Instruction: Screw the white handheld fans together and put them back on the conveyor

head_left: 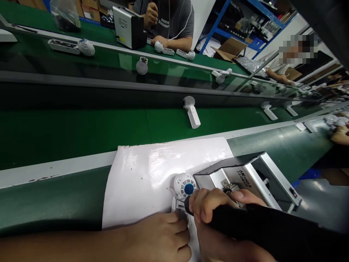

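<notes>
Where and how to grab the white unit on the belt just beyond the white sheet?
Likely by its straight handle, pinched across the long sides, coming from the wearer's side: the handle points that way, slim and flat-sided, with the rounded head at the far end.

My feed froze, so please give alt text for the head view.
The right hand holds a black tool with its tip at a white device with a blue disc; the left hand is curled at the device's lower end. Beneath is a white sheet, right a silver metal box, beyond a green belt bearing similar devices.
</notes>
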{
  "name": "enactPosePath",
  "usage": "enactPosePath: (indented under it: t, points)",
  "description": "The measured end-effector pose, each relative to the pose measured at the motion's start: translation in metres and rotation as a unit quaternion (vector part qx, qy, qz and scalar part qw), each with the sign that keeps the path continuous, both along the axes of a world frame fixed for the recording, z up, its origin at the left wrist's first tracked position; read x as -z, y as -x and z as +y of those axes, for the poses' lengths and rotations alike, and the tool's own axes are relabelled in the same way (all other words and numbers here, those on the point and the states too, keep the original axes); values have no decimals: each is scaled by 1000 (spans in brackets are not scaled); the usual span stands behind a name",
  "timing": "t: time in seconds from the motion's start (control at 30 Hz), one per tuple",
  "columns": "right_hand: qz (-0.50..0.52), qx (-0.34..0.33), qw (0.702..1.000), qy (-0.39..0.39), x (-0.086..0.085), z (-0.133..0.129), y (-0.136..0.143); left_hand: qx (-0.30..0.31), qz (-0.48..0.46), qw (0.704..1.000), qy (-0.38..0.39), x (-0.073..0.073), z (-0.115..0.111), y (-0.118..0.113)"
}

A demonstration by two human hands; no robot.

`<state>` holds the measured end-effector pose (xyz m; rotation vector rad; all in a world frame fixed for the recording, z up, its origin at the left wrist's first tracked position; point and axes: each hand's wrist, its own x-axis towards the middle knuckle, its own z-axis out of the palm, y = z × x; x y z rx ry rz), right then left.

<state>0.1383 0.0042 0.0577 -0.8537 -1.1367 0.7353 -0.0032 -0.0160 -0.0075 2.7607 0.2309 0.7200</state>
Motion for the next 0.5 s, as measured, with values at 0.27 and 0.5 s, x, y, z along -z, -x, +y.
enactPosePath:
  t: [0.27,0.5]
  points:
    - [52,-73,996,4,24,10,14,-7,0,1000,21,-4,0,3]
    - [57,-83,995,-29,27,5,13,-7,47,998,-49,-2,-7,3]
